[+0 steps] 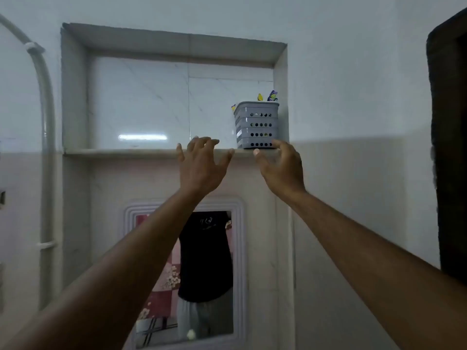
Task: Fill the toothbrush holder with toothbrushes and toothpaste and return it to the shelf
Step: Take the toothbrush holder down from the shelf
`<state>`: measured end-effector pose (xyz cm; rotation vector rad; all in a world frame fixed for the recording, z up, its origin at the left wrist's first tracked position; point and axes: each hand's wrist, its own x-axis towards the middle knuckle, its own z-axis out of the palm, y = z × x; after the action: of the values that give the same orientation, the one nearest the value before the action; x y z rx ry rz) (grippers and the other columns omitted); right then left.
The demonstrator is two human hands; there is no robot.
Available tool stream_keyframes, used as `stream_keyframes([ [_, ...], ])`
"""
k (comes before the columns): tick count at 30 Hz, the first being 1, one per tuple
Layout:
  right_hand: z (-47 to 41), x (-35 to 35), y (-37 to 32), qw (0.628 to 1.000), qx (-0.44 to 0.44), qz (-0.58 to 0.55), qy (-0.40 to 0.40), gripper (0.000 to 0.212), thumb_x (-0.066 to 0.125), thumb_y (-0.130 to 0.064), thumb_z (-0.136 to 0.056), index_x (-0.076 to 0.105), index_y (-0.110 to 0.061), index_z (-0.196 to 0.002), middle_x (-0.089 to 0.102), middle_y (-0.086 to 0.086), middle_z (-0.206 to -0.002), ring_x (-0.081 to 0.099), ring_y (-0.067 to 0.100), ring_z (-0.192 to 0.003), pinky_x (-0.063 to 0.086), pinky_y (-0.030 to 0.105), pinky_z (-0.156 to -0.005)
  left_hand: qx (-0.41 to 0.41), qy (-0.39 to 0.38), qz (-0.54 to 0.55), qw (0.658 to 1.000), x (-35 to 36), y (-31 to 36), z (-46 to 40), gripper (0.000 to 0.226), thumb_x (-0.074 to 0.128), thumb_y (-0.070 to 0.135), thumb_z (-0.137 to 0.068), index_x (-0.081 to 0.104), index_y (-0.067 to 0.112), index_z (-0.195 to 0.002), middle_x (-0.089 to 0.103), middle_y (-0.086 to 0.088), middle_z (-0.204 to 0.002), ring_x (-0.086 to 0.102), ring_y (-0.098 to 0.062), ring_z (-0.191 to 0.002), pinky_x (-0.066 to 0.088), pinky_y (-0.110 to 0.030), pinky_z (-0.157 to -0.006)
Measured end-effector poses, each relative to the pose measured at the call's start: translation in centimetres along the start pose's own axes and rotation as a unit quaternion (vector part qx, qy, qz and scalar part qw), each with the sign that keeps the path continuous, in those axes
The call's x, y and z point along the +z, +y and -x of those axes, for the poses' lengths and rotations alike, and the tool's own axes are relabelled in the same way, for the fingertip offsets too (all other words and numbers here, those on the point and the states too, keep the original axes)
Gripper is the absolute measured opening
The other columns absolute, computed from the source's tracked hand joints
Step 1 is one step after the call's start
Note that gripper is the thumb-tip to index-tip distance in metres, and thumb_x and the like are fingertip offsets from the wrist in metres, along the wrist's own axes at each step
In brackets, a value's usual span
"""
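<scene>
A grey perforated toothbrush holder (255,125) stands upright at the right end of the wall niche's shelf (121,152). Toothbrush heads (272,95), one purple and one yellow, stick out of its top, and a small coloured tip shows at its left rim. My left hand (201,165) is raised just below the shelf edge, left of the holder, fingers spread and empty. My right hand (280,168) is below the holder's right corner, fingers apart, its fingertips close to the base; I cannot tell whether they touch it.
The niche (141,102) is lined with pale marble tiles. Below it hangs a framed mirror (184,274) reflecting a person's torso. A grey pipe (46,147) runs down the left wall. A dark door frame (447,147) stands at the right.
</scene>
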<state>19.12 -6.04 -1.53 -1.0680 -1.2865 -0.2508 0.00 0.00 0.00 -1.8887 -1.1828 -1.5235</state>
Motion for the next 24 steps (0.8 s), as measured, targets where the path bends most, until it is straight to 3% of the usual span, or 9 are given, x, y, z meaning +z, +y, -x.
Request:
stream_keyframes([
  [4, -2.6, 2.8, 0.1, 0.999, -0.019, 0.047, 0.020, 0.067, 0.074, -0.052, -0.097, 0.057, -0.013, -0.149, 0.058, 0.007, -0.149, 0.050, 0.027, -0.140, 0.048, 0.043, -0.115, -0.017, 0.030, -0.017, 0.999, 2.6, -2.0, -0.6, 0.065, 0.041, 0.073, -0.101, 0.069, 0.026, -0.135, 0.066, 0.001, -0.143, 0.039, -0.025, -0.152, 0.002, -0.054, -0.131],
  [8, -5.2, 5.7, 0.1, 0.992, -0.010, 0.115, 0.050, 0.098, 0.074, -0.068, -0.087, 0.037, -0.014, -0.160, 0.037, 0.013, -0.161, 0.038, 0.035, -0.145, 0.045, 0.053, -0.116, -0.019, 0.124, 0.018, 0.992, 4.6, -2.4, -1.0, 0.057, 0.052, 0.072, -0.097, 0.078, 0.026, -0.117, 0.076, 0.006, -0.120, 0.054, -0.022, -0.136, 0.006, -0.051, -0.132],
  [12, -6.8, 7.2, 0.2, 0.989, 0.016, 0.133, 0.058, 0.119, 0.077, -0.075, -0.078, 0.027, -0.009, -0.164, 0.039, 0.016, -0.159, 0.035, 0.039, -0.143, 0.040, 0.054, -0.119, -0.026, 0.168, 0.022, 0.985, 5.8, -2.5, -1.1, 0.053, 0.058, 0.073, -0.095, 0.080, 0.027, -0.110, 0.076, 0.009, -0.111, 0.058, -0.019, -0.129, 0.010, -0.050, -0.131],
  [17, -6.7, 7.0, 0.3, 0.992, 0.026, 0.113, 0.058, 0.123, 0.083, -0.064, -0.082, 0.019, -0.006, -0.170, 0.039, 0.019, -0.164, 0.036, 0.039, -0.150, 0.039, 0.051, -0.122, -0.035, 0.156, 0.033, 0.987, 5.7, -2.4, -1.2, 0.055, 0.055, 0.073, -0.095, 0.079, 0.027, -0.111, 0.076, 0.009, -0.113, 0.056, -0.018, -0.130, 0.008, -0.049, -0.131],
  [24, -4.7, 4.2, -1.3, 0.995, 0.005, 0.063, 0.080, 0.136, 0.087, -0.065, -0.069, 0.016, -0.009, -0.169, 0.040, 0.013, -0.157, 0.040, 0.036, -0.146, 0.045, 0.053, -0.117, -0.091, 0.089, 0.078, 0.989, 3.0, -0.7, -1.5, 0.060, 0.045, 0.070, -0.100, 0.078, 0.023, -0.119, 0.075, 0.004, -0.125, 0.052, -0.018, -0.138, 0.005, -0.046, -0.132],
])
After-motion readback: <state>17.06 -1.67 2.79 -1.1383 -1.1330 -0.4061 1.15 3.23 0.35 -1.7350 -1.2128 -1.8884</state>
